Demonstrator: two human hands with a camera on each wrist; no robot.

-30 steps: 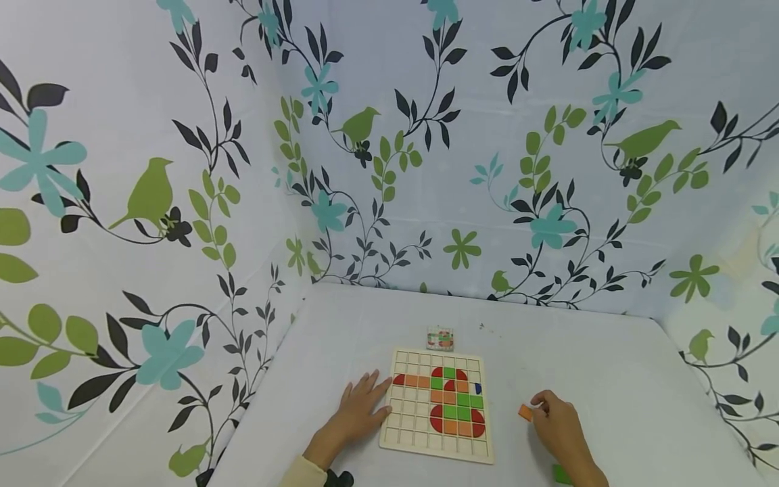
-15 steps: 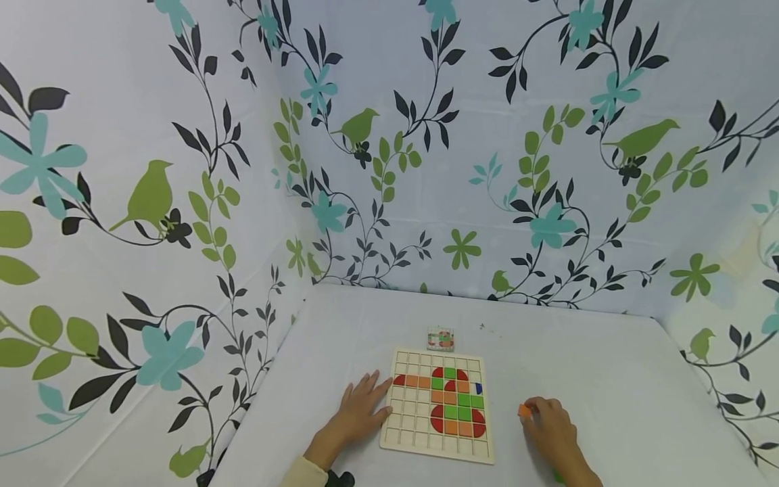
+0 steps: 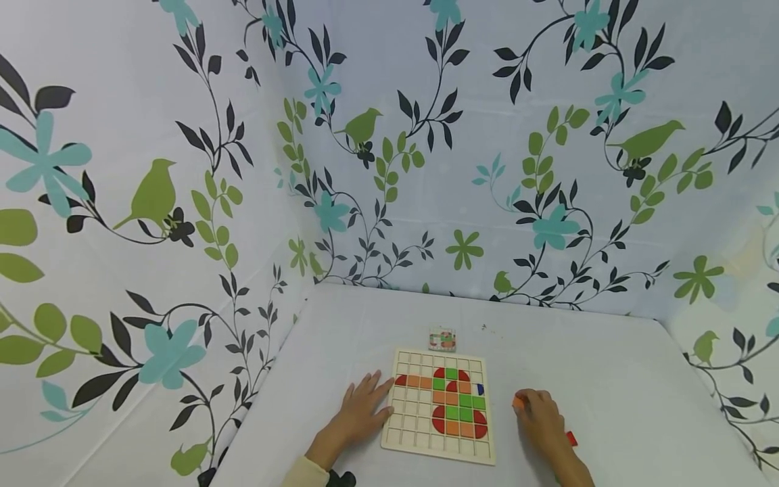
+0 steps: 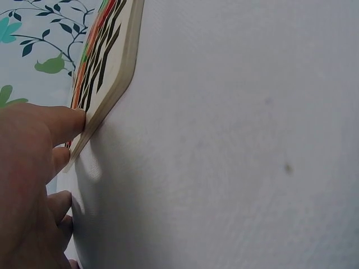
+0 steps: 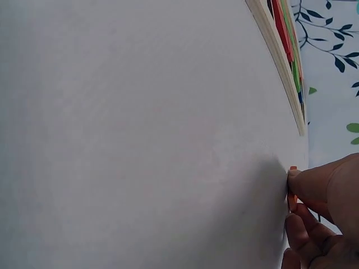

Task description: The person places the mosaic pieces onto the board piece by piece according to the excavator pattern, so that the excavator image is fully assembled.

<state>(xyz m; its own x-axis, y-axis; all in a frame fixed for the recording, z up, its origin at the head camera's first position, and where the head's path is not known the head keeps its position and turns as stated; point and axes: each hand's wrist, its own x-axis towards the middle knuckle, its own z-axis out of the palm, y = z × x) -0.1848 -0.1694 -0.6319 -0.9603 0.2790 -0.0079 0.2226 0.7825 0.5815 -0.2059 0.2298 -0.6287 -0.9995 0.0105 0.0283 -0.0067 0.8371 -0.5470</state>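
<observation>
My left hand (image 3: 359, 414) lies with its fingers spread at the left edge of a pale wooden grid board (image 3: 409, 421). Its thumb (image 4: 73, 120) touches the board's edge in the left wrist view. Red, orange and green tiles fill part of the grid, and a dark blue piece (image 3: 480, 389) is near its right side. To the right of the board, my right hand (image 3: 541, 423) pinches a small orange tile (image 5: 293, 196) between thumb and fingers, close to the tabletop. The fingers hide much of that tile.
A small patterned card (image 3: 442, 340) lies behind the board. A red tile (image 3: 571, 439) shows beside my right wrist. The white table (image 3: 615, 372) meets cloth walls (image 3: 389, 169) printed with birds and leaves.
My right hand, holding the orange tile, has shifted slightly left toward the board. A red tile now shows beside the wrist, and the forearm covers most of the green piece. My left hand stays put.
</observation>
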